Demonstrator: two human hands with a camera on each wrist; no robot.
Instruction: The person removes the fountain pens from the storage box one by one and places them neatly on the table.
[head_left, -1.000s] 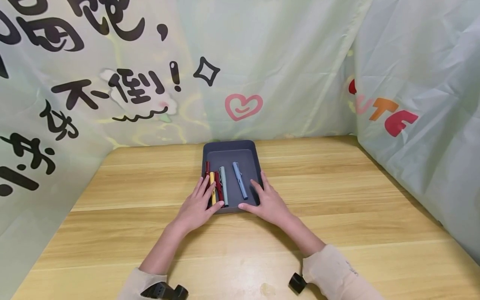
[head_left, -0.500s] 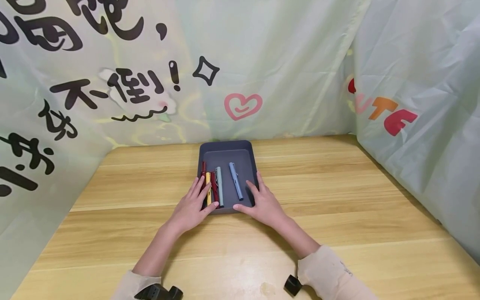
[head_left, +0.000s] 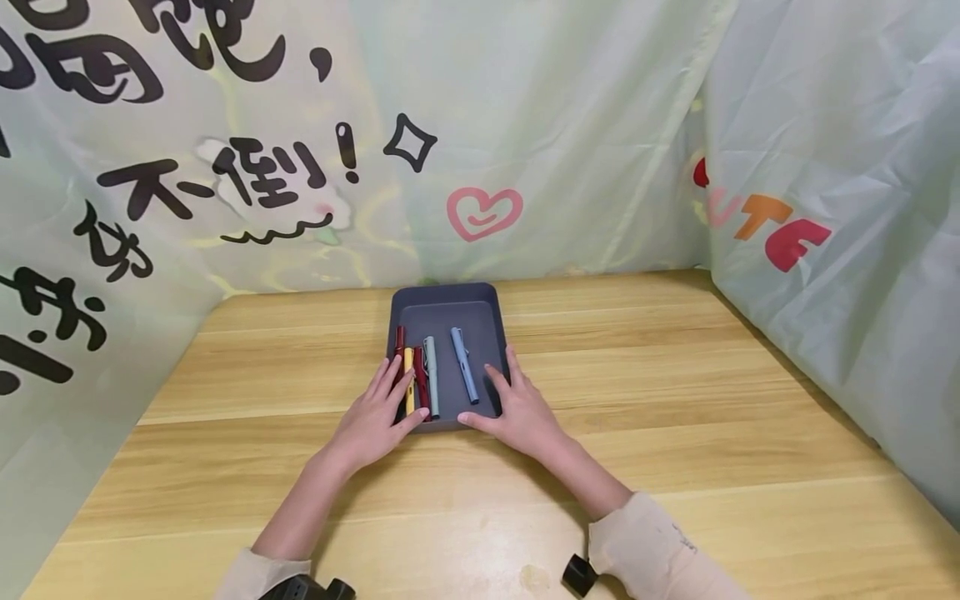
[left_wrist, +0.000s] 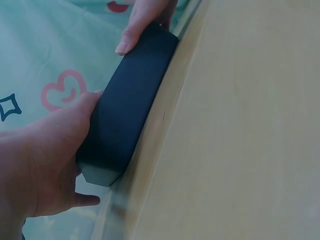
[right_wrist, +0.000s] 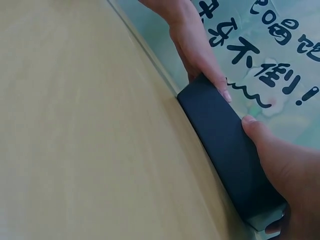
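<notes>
A dark blue-grey tray (head_left: pixel 453 312) lies on the wooden table in the head view. My left hand (head_left: pixel 372 423) grips its near left corner, thumb over the front rim and fingers along the left side. At the near right corner, my right hand (head_left: pixel 522 417) holds it the same way. Inside, a dark red pen (head_left: pixel 400 337), a yellow pen (head_left: pixel 409 402), another dark red pen (head_left: pixel 422 382) and a grey-green pen (head_left: pixel 432 379) lie together at the left, partly behind my left fingers. A light blue pen (head_left: pixel 464 367) lies apart, slightly slanted. Both wrist views show the tray's outer front wall (left_wrist: pixel 132 92).
The wooden table (head_left: pixel 637 375) extends to both sides and in front of the tray. A printed cloth curtain (head_left: pixel 585 150) hangs behind it, close to the tray's far end. Another curtain side (head_left: pixel 840 167) borders the table at the right.
Both hands have shifted the tray a short way left across the table, with the pens moving along in it. Their hold looks the same.
</notes>
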